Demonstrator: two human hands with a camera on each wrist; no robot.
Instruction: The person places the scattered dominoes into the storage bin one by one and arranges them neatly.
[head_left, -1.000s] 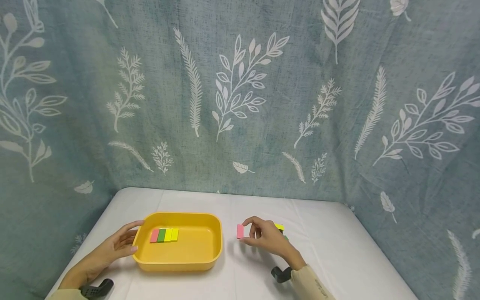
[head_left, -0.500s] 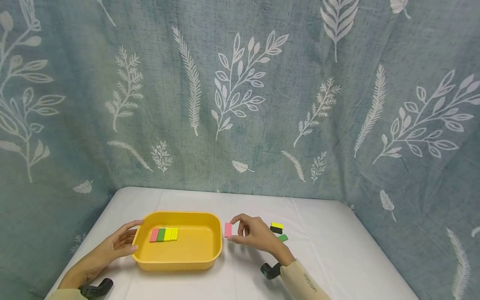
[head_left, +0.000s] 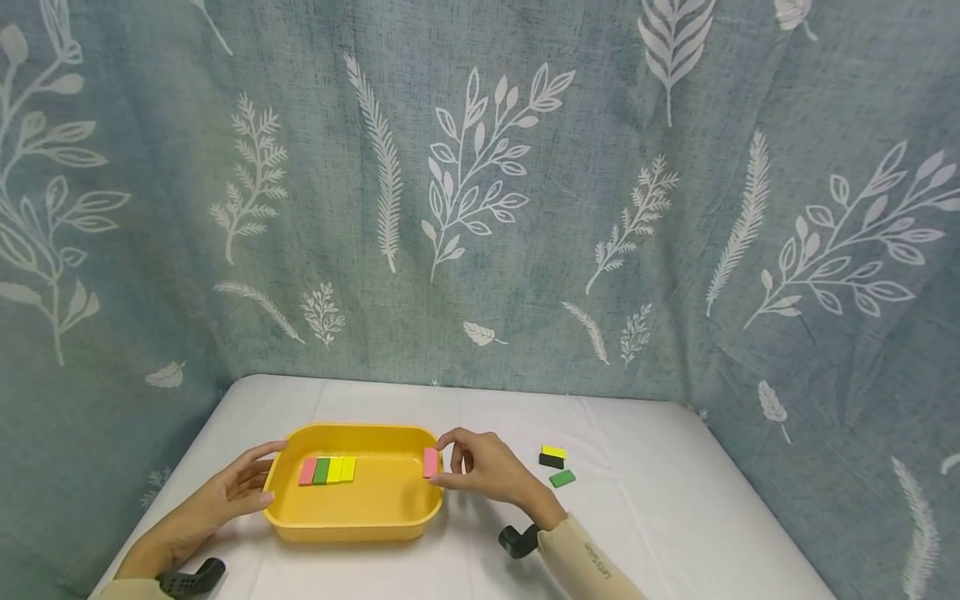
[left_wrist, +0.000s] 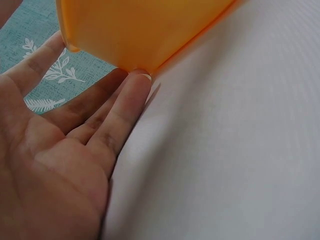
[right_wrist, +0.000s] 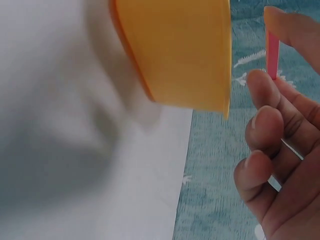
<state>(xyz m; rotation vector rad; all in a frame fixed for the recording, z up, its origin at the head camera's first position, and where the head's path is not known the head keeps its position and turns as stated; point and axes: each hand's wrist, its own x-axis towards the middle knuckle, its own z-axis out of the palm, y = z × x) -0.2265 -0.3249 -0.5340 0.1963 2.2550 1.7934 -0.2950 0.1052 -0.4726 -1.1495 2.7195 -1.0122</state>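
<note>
Between the thumb and index finger of my right hand I pinch a pink domino-shaped block, upright over the right end of the yellow tray. The right wrist view shows this thin pink block edge-on, beside the tray's outer wall. At the tray's left end, my left hand touches the rim and side with extended fingers. Those fingertips meet the tray wall low down in the left wrist view. Inside the tray, a pink block, a green block and two yellow blocks form a row.
Right of my right hand, a yellow block, a black block and a green block lie on the white-covered table. A leaf-patterned curtain stands behind and at both sides.
My right hand has carried the pink block leftward from the table to over the tray's right end, uncovering the loose blocks. My left hand has stayed at the tray.
</note>
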